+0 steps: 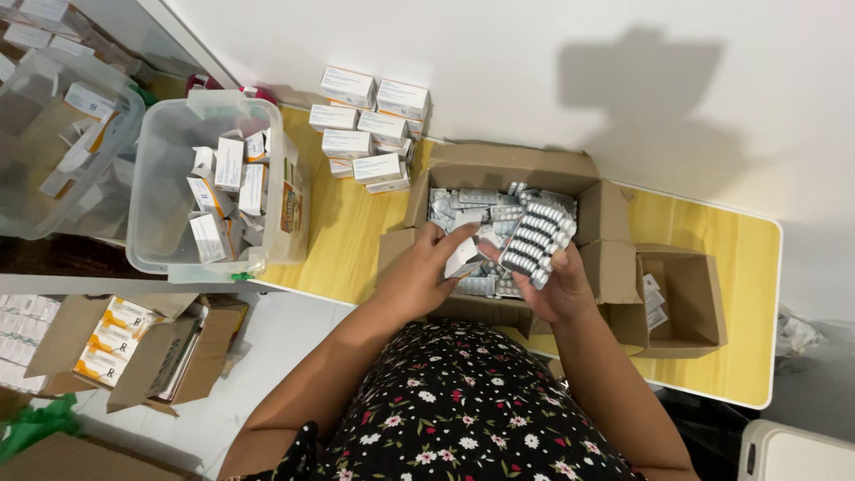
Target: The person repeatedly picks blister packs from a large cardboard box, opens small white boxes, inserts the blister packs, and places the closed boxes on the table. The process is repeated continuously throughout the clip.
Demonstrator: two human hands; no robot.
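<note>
- Pill strips (537, 239), silver blister sheets with rows of white tablets, sit fanned in a small stack in the right hand (557, 285); that hand is cupped palm-up with its fingers closed around the stack, held just above the near edge of an open cardboard box (499, 169).
- Left hand (426, 267) reaches across from the left; its fingers are pinched on a small white folded piece (463, 258), perhaps a flattened carton or a leaflet, touching the stack's lower end; which it is I cannot tell.
- Head view, centre: the cardboard box lies on a yellow wooden table (704, 232) and holds many more loose silver strips; its flaps stand open on all sides.
- Head view, right: a smaller open carton (690, 298) sits just beside the big box, with a few folded papers inside.
- Head view, left: sealed white medicine boxes (370, 125) are stacked behind the box against the wall; a clear plastic tub (160, 214) holds opened white cartons jumbled together.
- Judged from the hands, the step in hand looks like gathering counted strips and pairing them with the white piece; the next move would call for keeping the strips squared and steady while the left fingers work.
</note>
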